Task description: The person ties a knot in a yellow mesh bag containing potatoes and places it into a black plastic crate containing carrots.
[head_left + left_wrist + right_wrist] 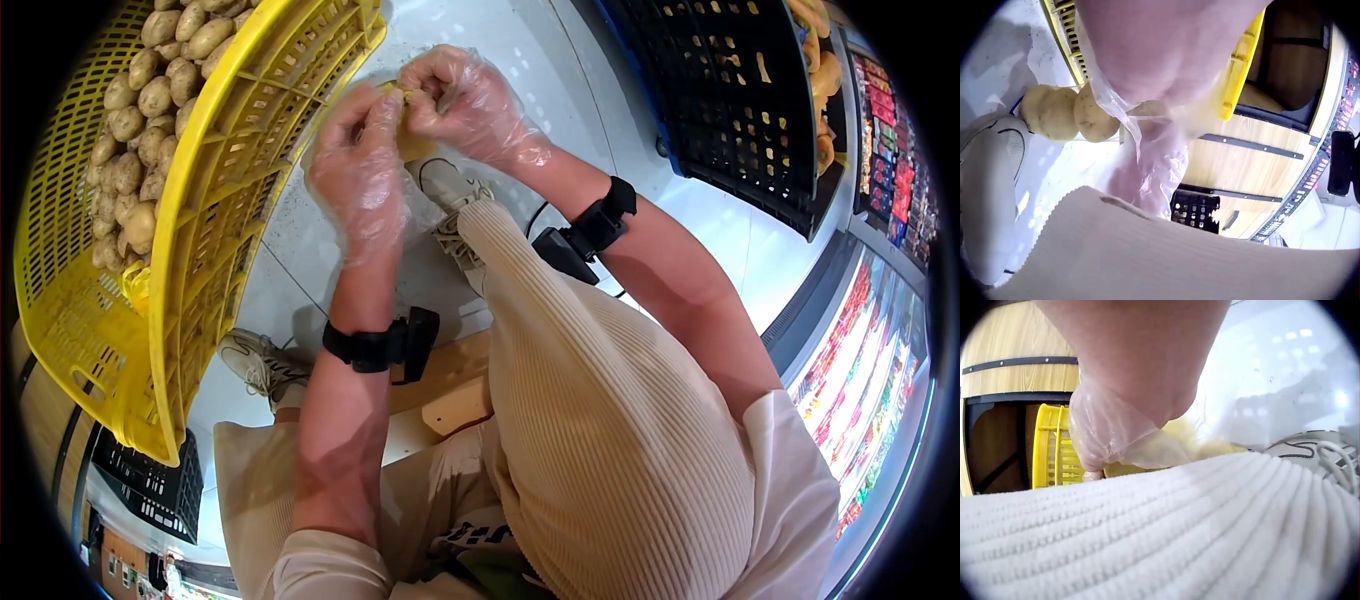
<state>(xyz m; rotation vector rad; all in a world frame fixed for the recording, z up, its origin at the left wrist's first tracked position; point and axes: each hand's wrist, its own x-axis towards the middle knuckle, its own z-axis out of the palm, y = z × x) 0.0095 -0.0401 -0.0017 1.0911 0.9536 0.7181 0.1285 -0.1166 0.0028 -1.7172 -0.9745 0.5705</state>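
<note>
My left hand and right hand, both in clear plastic gloves, are close together beside the yellow crate. The fingertips of each pinch the gathered top of a yellow net bag. Most of the bag is hidden below the hands. In the left wrist view, potatoes show in a row under the left hand. The right wrist view has the gloved right hand with blurred yellow material behind it.
Loose potatoes fill part of the tall yellow crate at left, with another yellow bag inside. A black crate stands at upper right. My shoe is below the hands, and my knee is close by.
</note>
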